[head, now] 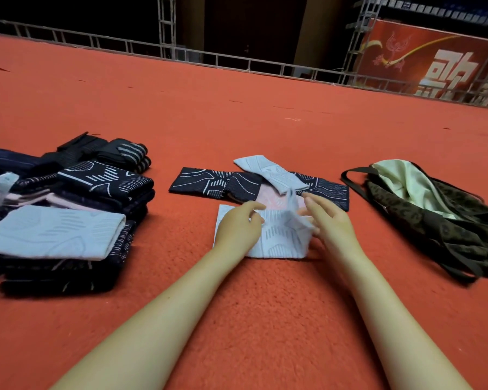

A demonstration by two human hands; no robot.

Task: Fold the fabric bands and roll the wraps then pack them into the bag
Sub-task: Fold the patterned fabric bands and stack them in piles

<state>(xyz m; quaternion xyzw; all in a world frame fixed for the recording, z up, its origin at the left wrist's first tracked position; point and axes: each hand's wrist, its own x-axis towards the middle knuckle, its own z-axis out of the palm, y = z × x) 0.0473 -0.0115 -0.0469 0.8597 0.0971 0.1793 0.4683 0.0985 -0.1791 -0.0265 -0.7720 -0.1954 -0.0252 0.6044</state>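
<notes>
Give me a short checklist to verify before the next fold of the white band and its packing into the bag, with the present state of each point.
1. Left hand rests on the white band, pinning it: ok.
2. Right hand grips the band's raised, blurred end: cannot tell.
3. Band lies flat on the carpet before folding: not ok, one end is lifted.
4. Bag is open, pale lining showing: ok.
5. Dark band and second white band behind it wait unfolded: ok.
6. Pile lies clear of the hands: ok.
</notes>
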